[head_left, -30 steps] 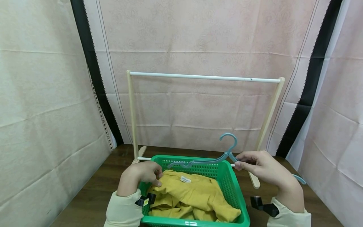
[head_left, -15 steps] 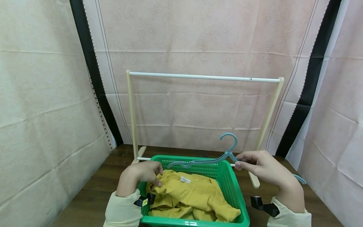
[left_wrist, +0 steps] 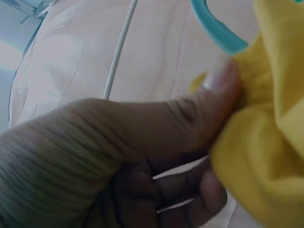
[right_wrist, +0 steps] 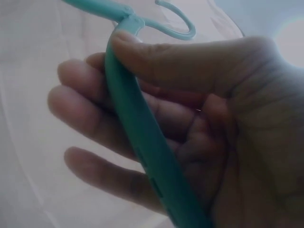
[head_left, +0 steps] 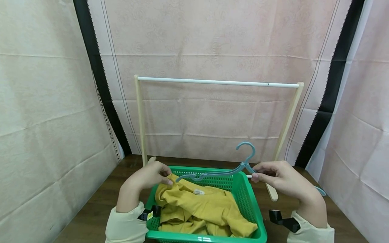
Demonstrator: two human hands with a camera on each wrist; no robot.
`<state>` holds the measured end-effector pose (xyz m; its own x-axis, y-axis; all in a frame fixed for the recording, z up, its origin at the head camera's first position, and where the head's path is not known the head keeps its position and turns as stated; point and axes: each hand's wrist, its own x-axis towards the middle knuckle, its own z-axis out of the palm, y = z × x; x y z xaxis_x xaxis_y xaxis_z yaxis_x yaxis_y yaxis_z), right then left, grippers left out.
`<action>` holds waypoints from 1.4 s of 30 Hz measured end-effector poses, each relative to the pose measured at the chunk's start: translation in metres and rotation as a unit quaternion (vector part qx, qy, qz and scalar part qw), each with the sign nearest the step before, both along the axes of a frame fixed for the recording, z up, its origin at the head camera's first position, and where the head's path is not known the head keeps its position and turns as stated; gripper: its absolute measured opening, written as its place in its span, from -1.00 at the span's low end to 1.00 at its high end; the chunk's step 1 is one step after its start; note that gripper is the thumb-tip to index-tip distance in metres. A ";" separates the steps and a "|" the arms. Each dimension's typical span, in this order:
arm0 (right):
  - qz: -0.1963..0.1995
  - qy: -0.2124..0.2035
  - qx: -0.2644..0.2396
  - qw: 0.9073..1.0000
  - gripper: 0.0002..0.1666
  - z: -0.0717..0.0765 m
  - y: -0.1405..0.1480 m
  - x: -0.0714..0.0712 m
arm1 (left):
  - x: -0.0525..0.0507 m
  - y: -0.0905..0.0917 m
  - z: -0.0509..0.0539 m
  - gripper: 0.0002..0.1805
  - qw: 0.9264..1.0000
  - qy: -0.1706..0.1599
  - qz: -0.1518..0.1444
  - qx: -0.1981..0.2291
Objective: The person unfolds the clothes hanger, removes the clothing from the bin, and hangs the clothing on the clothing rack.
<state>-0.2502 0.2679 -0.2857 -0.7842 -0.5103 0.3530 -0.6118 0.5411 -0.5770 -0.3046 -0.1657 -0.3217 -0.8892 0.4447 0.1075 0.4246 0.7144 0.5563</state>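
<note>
A yellow garment with a white label lies bunched in a green plastic basket. My left hand pinches the garment's left edge between thumb and fingers, lifting that part a little; the left wrist view shows the cloth under the thumb. My right hand holds a blue clothes hanger by its right arm, just below the hook. In the right wrist view the thumb presses the hanger against the fingers. The hanger's left end reaches over the basket, close to the lifted cloth.
Behind the basket stands a small clothes rack with a white top bar and cream side posts. All this is on a dark wooden table. Pale curtains surround it.
My left hand has moved slightly left and up, raising the garment's left edge toward the hanger's tip. The right hand and hanger have hardly moved.
</note>
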 end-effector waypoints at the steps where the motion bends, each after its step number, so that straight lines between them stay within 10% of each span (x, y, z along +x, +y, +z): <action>1: 0.002 -0.002 -0.001 1.000 -0.87 0.000 0.000 0.000 | 0.000 -0.001 0.000 -0.95 1.000 0.001 0.004 0.002; 21: 0.011 -0.011 -0.008 1.000 -0.86 -0.006 -0.003 0.001 | 0.001 -0.005 0.000 -0.93 0.998 0.019 -0.057 0.032; 31: 0.009 0.013 -0.011 1.000 -0.87 -0.002 -0.006 0.001 | 0.001 0.003 0.009 -0.87 0.994 0.087 -0.043 0.048; 42: 0.030 -0.007 0.002 1.000 -0.86 -0.001 -0.022 -0.004 | 0.007 0.011 0.011 -0.87 0.981 0.142 -0.090 0.095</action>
